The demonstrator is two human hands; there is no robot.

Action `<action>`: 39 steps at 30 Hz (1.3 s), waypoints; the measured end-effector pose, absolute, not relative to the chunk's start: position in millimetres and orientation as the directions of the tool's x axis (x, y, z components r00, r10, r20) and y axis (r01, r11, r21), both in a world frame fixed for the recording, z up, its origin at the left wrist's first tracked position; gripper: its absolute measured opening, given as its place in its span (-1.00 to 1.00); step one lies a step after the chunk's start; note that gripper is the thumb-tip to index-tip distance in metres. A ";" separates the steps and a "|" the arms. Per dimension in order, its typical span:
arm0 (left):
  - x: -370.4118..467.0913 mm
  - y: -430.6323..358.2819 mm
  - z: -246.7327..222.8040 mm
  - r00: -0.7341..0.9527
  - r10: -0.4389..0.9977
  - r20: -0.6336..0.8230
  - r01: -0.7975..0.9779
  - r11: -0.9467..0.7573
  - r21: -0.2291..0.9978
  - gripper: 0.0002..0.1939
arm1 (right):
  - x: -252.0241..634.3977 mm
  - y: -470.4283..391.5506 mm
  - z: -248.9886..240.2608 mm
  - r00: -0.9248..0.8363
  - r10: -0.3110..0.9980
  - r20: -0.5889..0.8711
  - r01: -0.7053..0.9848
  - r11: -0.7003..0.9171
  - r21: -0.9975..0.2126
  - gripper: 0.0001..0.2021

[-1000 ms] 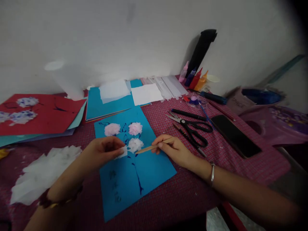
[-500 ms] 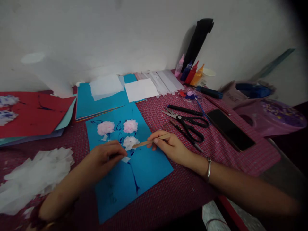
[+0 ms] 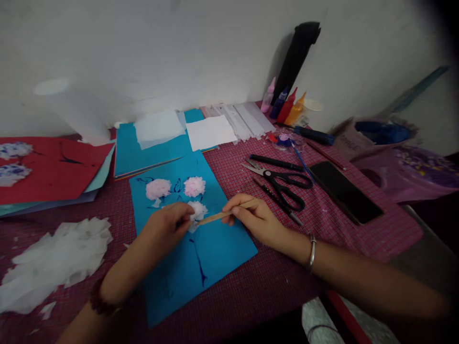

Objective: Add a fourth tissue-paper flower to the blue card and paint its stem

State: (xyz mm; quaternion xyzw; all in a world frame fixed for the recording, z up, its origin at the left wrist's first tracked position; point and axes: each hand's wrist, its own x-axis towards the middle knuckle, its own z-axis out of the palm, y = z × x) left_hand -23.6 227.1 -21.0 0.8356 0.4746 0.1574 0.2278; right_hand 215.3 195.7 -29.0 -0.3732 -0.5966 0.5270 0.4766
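A blue sheet of paper [image 3: 222,248] lies before me with two pink tissue flowers and a white tissue flower [image 3: 198,210] on it, plus dark blue painted stems and leaves. My left hand [image 3: 174,220] pinches a small piece of white tissue paper [image 3: 192,226] at the lower edge of the white flower. Between the thumb and fingers of my right hand [image 3: 247,215] is a flat wooden stick [image 3: 215,218]. Its tip meets the tissue piece beside the white flower.
White tissue pieces [image 3: 64,258] are heaped at left, below red paper [image 3: 53,177] with flowers. Scissors [image 3: 279,181], pens and a phone [image 3: 346,191] lie at right. Paint bottles [image 3: 287,107] stand by the wall; a pink container [image 3: 390,172] sits at far right.
My left hand has moved forward and right, bringing the tissue piece up to the white flower. The stick in my right hand has shifted slightly down, its tip now at that piece.
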 end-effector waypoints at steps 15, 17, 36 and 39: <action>-27.5 156.2 -9.4 0.660 0.711 0.242 0.716 -0.693 0.082 -0.72 | 214.5 190.6 -27.9 -0.377 0.886 0.271 0.112 0.334 -0.936 -0.81; -27.1 140.9 -18.9 0.696 0.681 0.228 0.703 -0.711 -0.022 -0.68 | 214.6 190.1 -28.0 -0.381 0.882 0.277 0.105 0.339 -0.935 -0.82; -26.3 125.5 -35.0 0.742 0.633 0.220 0.668 -0.727 -0.160 -0.62 | 217.2 176.7 -29.5 -0.755 0.511 0.411 0.401 0.856 -0.328 -0.78; -26.6 123.9 -37.8 0.733 0.642 0.225 0.676 -0.724 -0.138 -0.63 | 217.9 173.8 -30.7 -0.793 0.495 0.354 0.417 0.866 -0.276 -0.75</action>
